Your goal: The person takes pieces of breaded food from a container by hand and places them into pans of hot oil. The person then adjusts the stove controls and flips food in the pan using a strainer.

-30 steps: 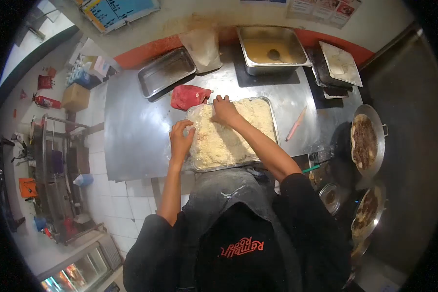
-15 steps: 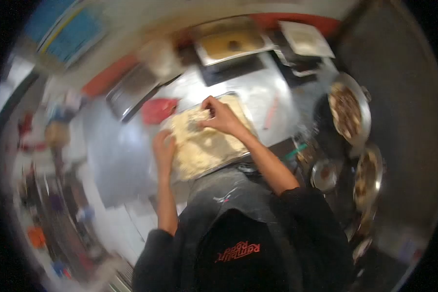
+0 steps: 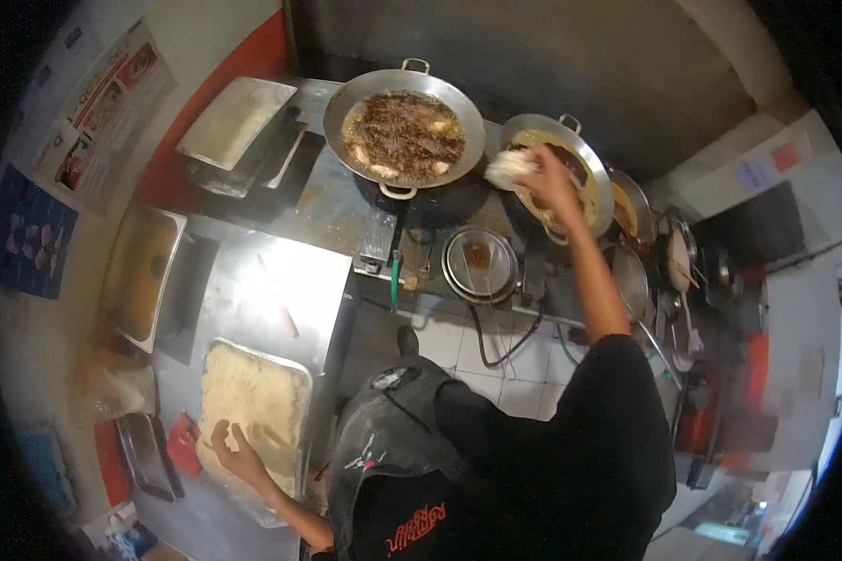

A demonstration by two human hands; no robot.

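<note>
My right hand [image 3: 550, 183] grips a pale, flour-coated piece [image 3: 512, 168] above the left rim of the second wok [image 3: 597, 178], which holds oil with dark bubbling contents. My left hand [image 3: 238, 453], its fingers apart and holding nothing, hovers over the lower part of the metal tray [image 3: 308, 393] of pale flour [image 3: 253, 397]. A red cloth-like item [image 3: 183, 445] lies beside that tray on its left. What exactly the coated piece is, I cannot make out.
A large wok [image 3: 402, 131] of bubbling oil with browned pieces stands at the top centre. Below the woks sits a round strainer [image 3: 479, 266]. A deep steel pan [image 3: 150, 276] of yellowish liquid is at left, and a pink-handled knife [image 3: 288, 321] lies above the tray.
The view has swung right toward the stove. My right hand has left the flour tray with a coated piece and moved over to the second wok. My left hand remains near the tray.
</note>
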